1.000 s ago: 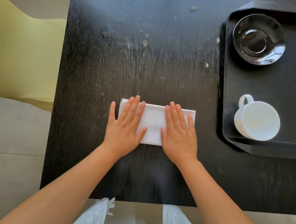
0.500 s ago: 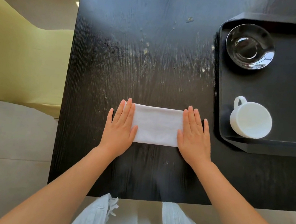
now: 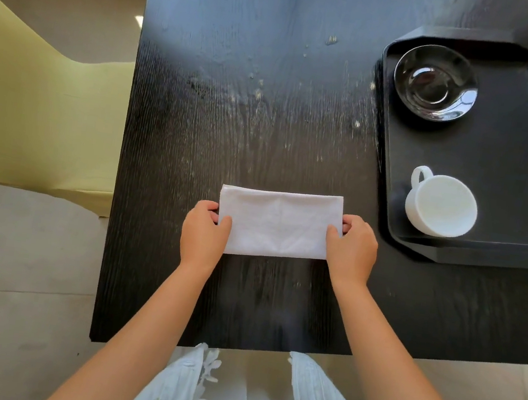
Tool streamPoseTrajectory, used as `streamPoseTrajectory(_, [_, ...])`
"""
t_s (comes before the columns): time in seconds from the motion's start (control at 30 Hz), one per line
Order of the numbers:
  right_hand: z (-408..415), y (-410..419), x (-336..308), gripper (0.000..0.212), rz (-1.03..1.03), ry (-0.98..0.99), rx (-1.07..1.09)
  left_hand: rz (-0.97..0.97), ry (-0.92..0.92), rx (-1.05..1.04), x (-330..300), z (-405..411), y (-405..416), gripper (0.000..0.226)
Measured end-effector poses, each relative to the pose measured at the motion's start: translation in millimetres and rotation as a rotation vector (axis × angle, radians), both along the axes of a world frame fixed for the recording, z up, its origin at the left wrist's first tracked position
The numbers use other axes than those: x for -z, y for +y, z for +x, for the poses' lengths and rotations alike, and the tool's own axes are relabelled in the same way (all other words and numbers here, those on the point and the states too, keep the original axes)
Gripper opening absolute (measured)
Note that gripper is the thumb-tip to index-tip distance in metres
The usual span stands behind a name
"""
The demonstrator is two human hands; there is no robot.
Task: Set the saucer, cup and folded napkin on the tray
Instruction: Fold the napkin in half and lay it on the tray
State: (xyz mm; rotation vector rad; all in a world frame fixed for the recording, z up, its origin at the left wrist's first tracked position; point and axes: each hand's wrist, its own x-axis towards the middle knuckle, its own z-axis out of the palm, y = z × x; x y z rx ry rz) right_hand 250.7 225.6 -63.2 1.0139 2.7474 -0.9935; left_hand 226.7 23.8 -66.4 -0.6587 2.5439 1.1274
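We look down on a dark wood-grain worktop with pale streaks and specks across its middle. Near its centre lies the folded white napkin, a long rectangle with its long sides running left to right. Our left hand pinches the napkin's left short end, thumb on top of the cloth and the other fingers curled at the edge. Our right hand does the same on the right short end, thumb on top and fingers tucked at the side. So both hands are closed on the napkin, one at each end. Whether the cloth is lifted off the worktop or lies flat on it, we cannot tell.

To the right of the napkin, well apart from it, sits a black tray with a raised rim, close to the right edge of the worktop. On the far part of the tray rests the glossy black saucer, empty. On the near part stands the white cup, its handle pointing to the far left. Cup and saucer are apart from each other, with bare tray floor between them.

At the near edge, between our forearms, a pale pleated garment shows. A yellow-green surface lies beyond the worktop on the left.
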Motion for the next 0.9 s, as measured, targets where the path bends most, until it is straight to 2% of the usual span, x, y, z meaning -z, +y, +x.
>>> streamPoseTrajectory(0.07, [-1.5, 0.8, -0.4, 0.007, -0.019, -0.03, 0.008, 0.017, -0.03, 0.015, 1.4, -1.4, -1.2, 0.01])
streamPoseTrajectory(0.2, [-0.9, -0.2, -5.2, 0.001, -0.061, -0.038, -0.003, 0.083, -0.032, 0.059, 1.0, -1.4, -4.3, 0.003])
streamPoseTrajectory(0.33, [-0.4, 1.0, -16.3, 0.005, -0.207, 0.0, 0.01, 0.188, -0.081, 0.029, -3.1, -0.3, -13.3, 0.01])
streamPoseTrajectory(0.43, [-3.3, 6.1, -32.2, 0.016, -0.283, 0.072, 0.0, 0.301, -0.116, -0.017, -13.2, -4.0, -21.4, 0.018])
streamPoseTrajectory(0.53, [-6.8, 14.6, -53.4, 0.024, -0.33, 0.124, -0.056, 0.391, -0.061, -0.052, -33.1, -11.2, -29.7, 0.028])
streamPoseTrajectory(0.67, [-10.3, 30.9, -85.6, 0.017, -0.307, 0.214, -0.135, 0.442, 0.06, 0.066, -66.1, -23.7, -27.7, 0.02])
streamPoseTrajectory(0.9, [-9.8, 79.0, -140.3, 0.017, -0.321, 0.278, -0.058, 0.44, 0.175, 0.255, -120.1, -61.5, 16.0, 0.024])
